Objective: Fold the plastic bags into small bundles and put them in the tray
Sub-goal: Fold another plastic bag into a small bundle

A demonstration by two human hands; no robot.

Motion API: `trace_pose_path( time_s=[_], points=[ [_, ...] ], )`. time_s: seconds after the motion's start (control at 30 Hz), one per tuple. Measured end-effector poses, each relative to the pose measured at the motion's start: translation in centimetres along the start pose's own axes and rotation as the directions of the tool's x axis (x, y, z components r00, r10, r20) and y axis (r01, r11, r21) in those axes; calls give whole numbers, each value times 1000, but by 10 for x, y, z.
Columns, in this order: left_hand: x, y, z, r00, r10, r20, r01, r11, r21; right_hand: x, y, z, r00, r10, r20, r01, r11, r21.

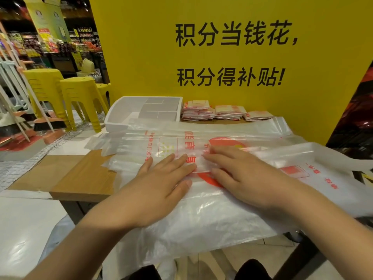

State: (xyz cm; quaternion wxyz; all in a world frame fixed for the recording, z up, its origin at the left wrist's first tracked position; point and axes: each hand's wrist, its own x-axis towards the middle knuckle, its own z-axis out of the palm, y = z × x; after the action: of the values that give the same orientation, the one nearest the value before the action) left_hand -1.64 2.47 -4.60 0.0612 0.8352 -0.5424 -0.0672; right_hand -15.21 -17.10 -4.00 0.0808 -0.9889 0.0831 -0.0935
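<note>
A clear plastic bag [141, 146] with red print lies folded into a long strip across a pile of flat bags [212, 215] on the wooden table. My left hand [161, 184] and my right hand [240, 174] press flat on the strip's middle, fingertips nearly meeting. A white tray [119, 116] stands at the back left, holding no bundles that I can see. Several folded bag bundles [222, 112] are stacked beside the tray on its right, against the yellow board.
A yellow sign board [242, 57] rises right behind the table. Bare wooden tabletop [84, 174] shows on the left. Yellow stools [80, 98] and brooms stand on the shop floor to the left. White sheets lie at the lower left.
</note>
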Motion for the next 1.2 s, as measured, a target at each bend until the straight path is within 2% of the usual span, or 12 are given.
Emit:
trace_pose_path(
  time_s=[0.07,0.17,0.47,0.73,0.8,0.9,1.0,1.2],
  points=[
    [-1,-1,1,1000,-3,7,3,1000,-4,-5,0,2,992,64,105,-64,998,0],
    [-1,-2,1,1000,-2,22,2,1000,-7,-15,17,-2,979,138,153,-141,990,6],
    [0,-3,2,999,-17,42,17,1000,-10,-54,69,-16,921,349,175,-347,937,-40],
    [0,-3,2,999,-21,47,21,1000,-8,-64,89,-27,830,535,157,-518,844,-135],
    [1,-3,2,998,-19,52,20,1000,-18,-60,74,-27,850,516,107,-495,851,-176],
    [1,-4,1,998,-16,58,17,1000,-18,-48,39,-21,954,292,63,-281,949,-145],
    [0,-3,1,998,-17,56,17,1000,-11,-34,7,-10,983,143,116,-139,989,-41],
    [1,-10,4,999,-35,27,34,999,25,-28,6,2,970,154,186,-162,986,27]
  ],
)
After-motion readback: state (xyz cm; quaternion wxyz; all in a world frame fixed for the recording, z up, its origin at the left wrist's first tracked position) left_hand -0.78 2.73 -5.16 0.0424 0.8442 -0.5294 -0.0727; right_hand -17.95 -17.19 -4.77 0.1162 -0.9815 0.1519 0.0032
